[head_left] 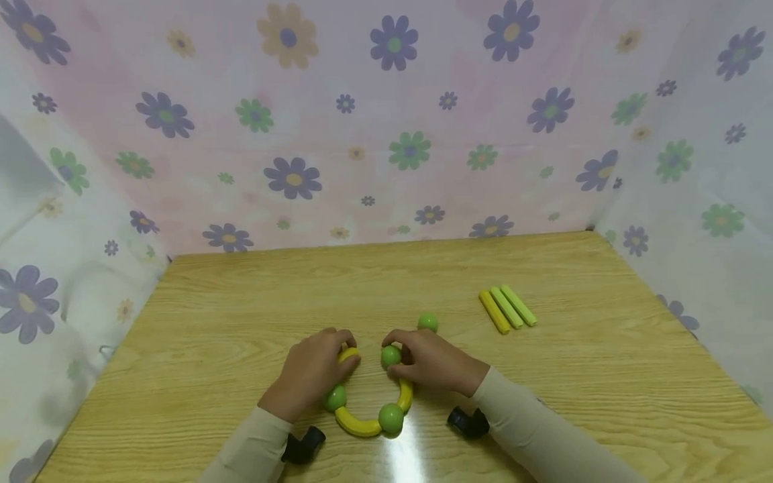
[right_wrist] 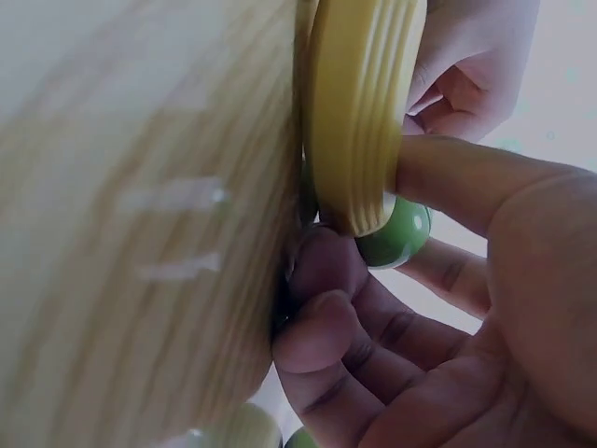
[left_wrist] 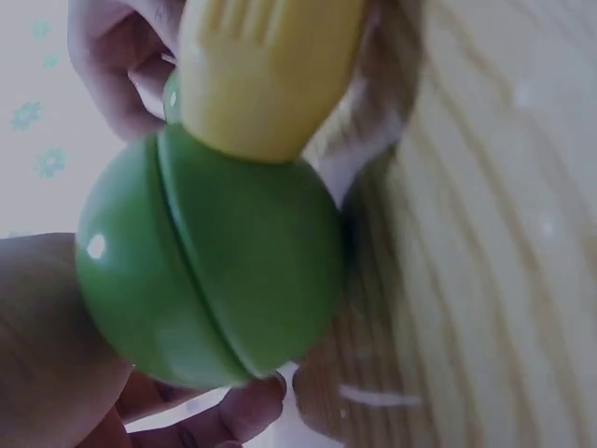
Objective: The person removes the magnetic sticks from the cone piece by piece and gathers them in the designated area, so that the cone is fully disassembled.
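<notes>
Landmark taken: front green ball, on the wood-grain tabletop, nearest the person among the balls. Meeting its left side: front curved yellow piece, running to the left green ball. Meeting its far right side: right curved yellow piece, leading away from the person toward the gripped green ball. Beyond the front green ball and to its left: left hand, with thumb and fingers curled round the left yellow piece, mostly hidden; junction with the left green ball not clear. Beyond the front green ball, slightly to its right: right hand, set narrow, pinching the gripped green ball between thumb and fingers. Noted between the hands: a gap. Farther beyond the front green ball, just past the right hand: far green ball. Well apart, beyond and right of the front green ball: deep-yellow stick and two lime-yellow sticks, laid side by side. Left of the front green ball: left black wrist device. To its right: right black wrist device.
</notes>
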`<action>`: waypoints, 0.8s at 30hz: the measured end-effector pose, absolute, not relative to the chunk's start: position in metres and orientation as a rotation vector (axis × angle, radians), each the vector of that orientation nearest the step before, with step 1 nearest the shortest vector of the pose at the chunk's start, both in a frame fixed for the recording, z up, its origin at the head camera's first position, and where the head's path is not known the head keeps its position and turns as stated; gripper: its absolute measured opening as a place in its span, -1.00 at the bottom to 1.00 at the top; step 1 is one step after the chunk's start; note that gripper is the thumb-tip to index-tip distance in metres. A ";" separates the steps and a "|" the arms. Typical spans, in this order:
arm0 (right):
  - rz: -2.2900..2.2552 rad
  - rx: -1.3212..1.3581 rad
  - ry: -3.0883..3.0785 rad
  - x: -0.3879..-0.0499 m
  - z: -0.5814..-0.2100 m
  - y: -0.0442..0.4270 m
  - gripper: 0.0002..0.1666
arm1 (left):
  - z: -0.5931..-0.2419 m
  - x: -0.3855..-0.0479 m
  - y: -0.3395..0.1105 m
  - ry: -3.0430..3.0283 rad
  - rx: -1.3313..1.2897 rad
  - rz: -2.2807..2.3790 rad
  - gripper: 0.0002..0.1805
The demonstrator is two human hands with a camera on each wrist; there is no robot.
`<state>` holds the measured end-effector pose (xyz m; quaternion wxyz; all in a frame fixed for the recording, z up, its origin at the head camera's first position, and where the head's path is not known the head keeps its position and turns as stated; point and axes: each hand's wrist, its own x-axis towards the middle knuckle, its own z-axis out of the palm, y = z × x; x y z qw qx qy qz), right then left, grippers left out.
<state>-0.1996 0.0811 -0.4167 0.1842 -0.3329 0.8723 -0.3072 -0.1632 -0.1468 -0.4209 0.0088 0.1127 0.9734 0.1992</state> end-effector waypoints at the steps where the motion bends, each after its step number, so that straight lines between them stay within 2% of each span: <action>1: -0.874 -0.938 2.458 -0.199 -0.417 0.082 -0.58 | -0.421 -0.164 -0.148 3.042 0.342 0.627 -0.80; 16: -0.965 -0.939 2.409 -0.197 -0.417 0.108 -0.67 | -0.423 -0.173 -0.153 3.112 0.318 0.650 -0.78; 24: -0.985 -0.933 2.403 -0.198 -0.419 0.112 -0.65 | -0.401 -0.138 -0.129 3.157 0.685 0.615 -0.75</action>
